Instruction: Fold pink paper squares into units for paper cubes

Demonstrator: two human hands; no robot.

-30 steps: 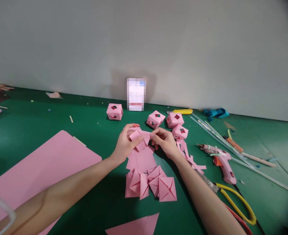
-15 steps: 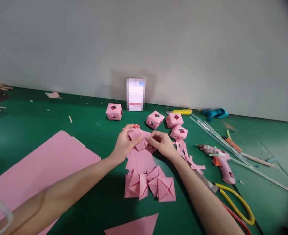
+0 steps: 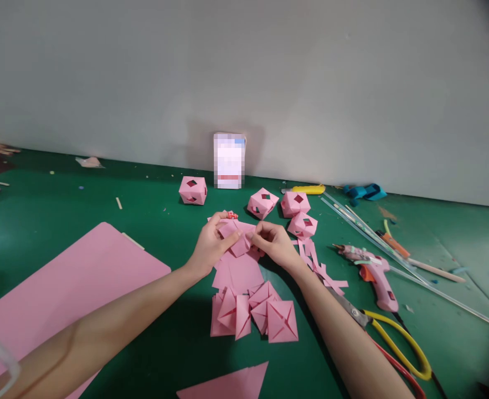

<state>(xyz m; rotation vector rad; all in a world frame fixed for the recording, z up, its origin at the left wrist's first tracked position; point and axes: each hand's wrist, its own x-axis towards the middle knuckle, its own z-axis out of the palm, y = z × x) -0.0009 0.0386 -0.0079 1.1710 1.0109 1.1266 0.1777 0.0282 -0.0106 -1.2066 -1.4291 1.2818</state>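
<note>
Between my two hands is a small folded pink paper [image 3: 236,235]. My left hand [image 3: 213,244] grips its left side, thumb on top. At its right edge, the thumb and fingers of my right hand [image 3: 275,243] pinch the paper. Under and below it lies a flat pink paper sheet [image 3: 239,274]. Nearer to me sits a pile of folded pink paper squares [image 3: 283,322]. Farther back stand several pink paper shapes with diamond-shaped holes, among them a left one [image 3: 193,190] and a middle one [image 3: 262,203].
A large pink sheet [image 3: 82,282] covers the left. To the right lie pink paper strips [image 3: 317,266], scissors [image 3: 410,327], a glue gun [image 3: 377,271], clear sticks [image 3: 414,271] and a yellow cutter [image 3: 310,189]. A blurred upright screen [image 3: 229,160] leans on the wall.
Almost nothing differs. The view has shifted very slightly, while both hands keep the same hold on the folded paper.
</note>
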